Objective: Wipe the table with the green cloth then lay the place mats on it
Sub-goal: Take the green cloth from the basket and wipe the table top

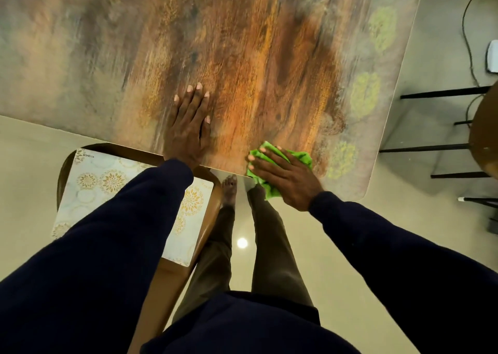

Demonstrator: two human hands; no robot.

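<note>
Fingers (262, 165) of our right hand (283, 177) are lying spread and nearly straight across the green cloth (303, 157), pressing it down onto the table (107, 43) rather than closing round it. The cloth is sitting bunched beneath the palm at the table's near edge, not far from the rounded right corner, and a fold of it is hanging over the edge below the hand. Our left hand (188, 127) is resting flat on the tabletop to the left of the cloth and well apart from it, fingers straight and pointing away from us, holding nothing, with the wrist crossing the near edge. Both arms are wearing dark blue sleeves (107, 232).

The tabletop is showing streaked brown and orange wood grain, with pale green round patterns running along its right side. Below our left forearm, the place mats (89, 189), pale with gold flower prints, are lying on the seat of a wooden chair (167, 283) that is tucked partly under the table. Between the chair and the cloth, our bare feet (229, 189) are standing on a glossy pale floor (27, 165). At the far right, a second chair (482, 138) on black legs is standing beside the table, and a dark cable (466, 30) is trailing across the floor behind it.
</note>
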